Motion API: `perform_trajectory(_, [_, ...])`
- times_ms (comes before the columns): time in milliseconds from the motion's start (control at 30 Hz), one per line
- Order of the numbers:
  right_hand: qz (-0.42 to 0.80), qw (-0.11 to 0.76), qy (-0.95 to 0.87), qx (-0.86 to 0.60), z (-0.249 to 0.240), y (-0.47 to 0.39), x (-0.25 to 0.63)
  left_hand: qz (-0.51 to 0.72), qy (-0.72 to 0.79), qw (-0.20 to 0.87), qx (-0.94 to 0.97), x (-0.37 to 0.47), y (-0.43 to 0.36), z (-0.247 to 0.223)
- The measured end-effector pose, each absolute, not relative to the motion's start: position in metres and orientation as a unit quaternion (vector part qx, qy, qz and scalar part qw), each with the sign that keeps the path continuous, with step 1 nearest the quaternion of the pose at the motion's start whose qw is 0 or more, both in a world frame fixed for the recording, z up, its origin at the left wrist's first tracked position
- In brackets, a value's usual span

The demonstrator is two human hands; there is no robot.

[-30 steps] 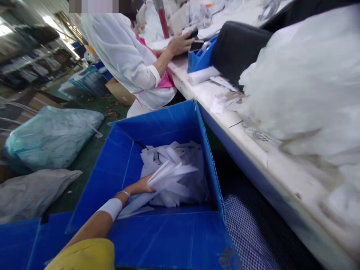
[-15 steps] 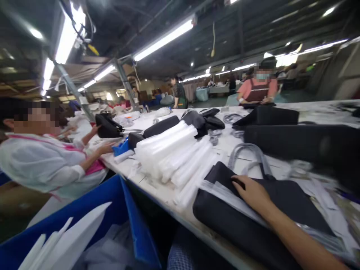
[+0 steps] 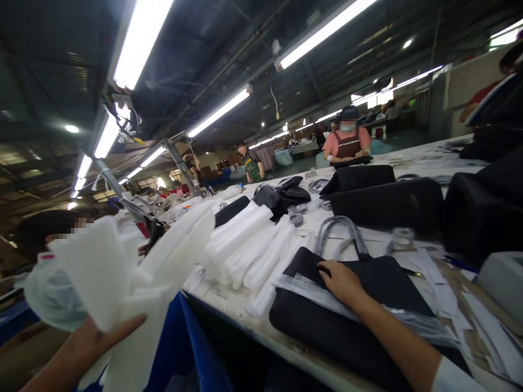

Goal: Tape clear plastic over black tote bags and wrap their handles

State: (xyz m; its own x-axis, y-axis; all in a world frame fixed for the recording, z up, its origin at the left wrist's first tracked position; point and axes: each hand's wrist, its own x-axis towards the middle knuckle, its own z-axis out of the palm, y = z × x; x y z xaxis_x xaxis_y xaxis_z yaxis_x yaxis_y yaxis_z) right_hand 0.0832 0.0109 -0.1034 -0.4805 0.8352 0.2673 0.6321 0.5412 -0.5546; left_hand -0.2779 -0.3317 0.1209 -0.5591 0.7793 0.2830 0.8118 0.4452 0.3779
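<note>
At the lower left, my left hand (image 3: 96,340) is closed round several white foam sheets (image 3: 143,294), which fan out upward above a blue bin (image 3: 192,332). My right hand (image 3: 343,286) rests on a black handbag (image 3: 322,332) lying on the table, its curled fingers gripping the bag near its opening. Plastic-wrapped handles (image 3: 345,226) stand up from the bag's far side. A strip of clear plastic (image 3: 312,294) runs across the bag beneath my right hand. The tips of my left fingers are hidden behind the foam.
A pile of white foam rolls (image 3: 249,247) lies left of the bag on the white table (image 3: 220,299). More black bags (image 3: 384,201) stand beyond. Paper strips (image 3: 441,294) and a grey block (image 3: 502,277) are at right. Co-workers are at the left, across the table and far right.
My left hand has come into view and raised white foam sheets out of the blue bin. My right hand stays on the handbag. The view has turned somewhat to the right.
</note>
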Motion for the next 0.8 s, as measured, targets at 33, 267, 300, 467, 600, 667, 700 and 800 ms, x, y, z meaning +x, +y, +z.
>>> perform_trajectory(33, [0.196, 0.263, -0.837, -0.438, -0.103, 0.01, 0.083, -0.251, -0.855, 0.045, -0.452, -0.271, -0.315, 0.127])
perform_trajectory(267, [0.209, 0.277, -0.828, -0.44, -0.101, 0.008, 0.085, -0.311, -0.704, -0.11, -0.629, -0.185, -0.096, 0.149])
perform_trajectory(300, [0.211, 0.278, -0.826, -0.442, -0.101, 0.007, 0.085, -0.32, -0.681, -0.138, -0.644, -0.175, -0.062, 0.146])
perform_trajectory(467, [0.226, 0.296, -0.813, -0.447, -0.102, 0.007, 0.085, -0.272, -0.688, -0.125, -0.661, -0.148, 0.076, 0.109])
perform_trajectory(600, [0.241, 0.302, -0.806, -0.448, -0.102, 0.006, 0.084, -0.249, -0.712, -0.089, -0.65, -0.151, 0.139, 0.08])
perform_trajectory(667, [0.249, 0.299, -0.803, -0.452, -0.101, 0.006, 0.084, -0.238, -0.72, -0.082, -0.646, -0.155, 0.154, 0.069])
perform_trajectory(700, [0.251, 0.297, -0.802, -0.454, -0.1, 0.006, 0.084, -0.234, -0.722, -0.079, -0.647, -0.156, 0.158, 0.063])
perform_trajectory(800, [0.257, 0.293, -0.799, -0.457, -0.097, 0.004, 0.082, -0.24, -0.704, -0.067, -0.665, -0.149, 0.162, 0.047])
